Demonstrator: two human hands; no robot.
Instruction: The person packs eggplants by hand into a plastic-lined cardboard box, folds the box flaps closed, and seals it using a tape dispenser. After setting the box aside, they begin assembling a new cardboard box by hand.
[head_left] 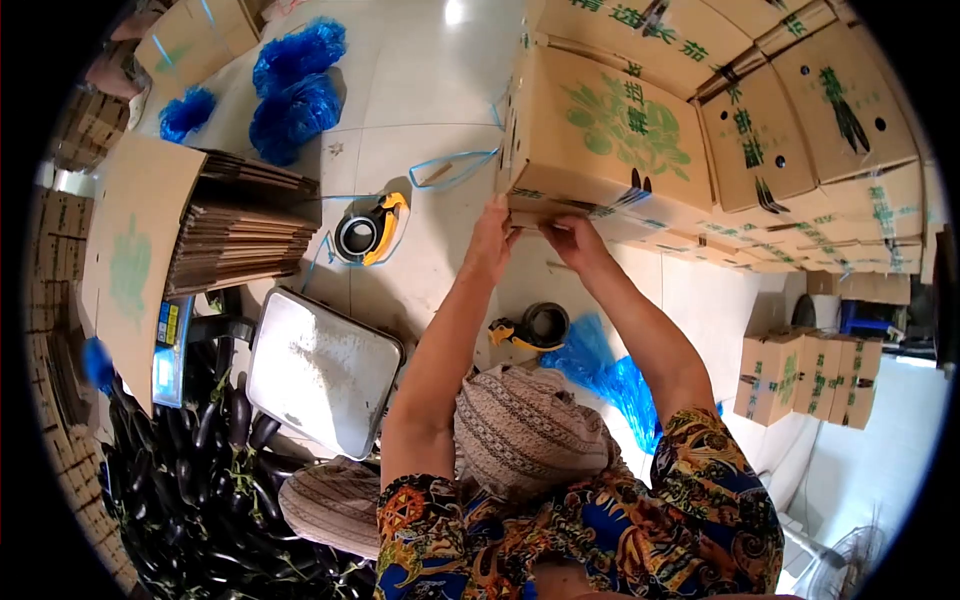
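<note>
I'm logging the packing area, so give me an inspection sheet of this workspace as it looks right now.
Surface: pale tiled floor, no table seen.
Job's things: printed cardboard box, tilted, at the front of a stack of alike boxes.
Clutter: two tape dispensers, blue plastic bags, flat cartons pile, metal scale tray, heap of dark eggplants.
Grippers: left hand and right hand both press on the box's lower edge.
Cables: nothing seen; a blue strap lies loose.
Surroundings: more small boxes at right.
</note>
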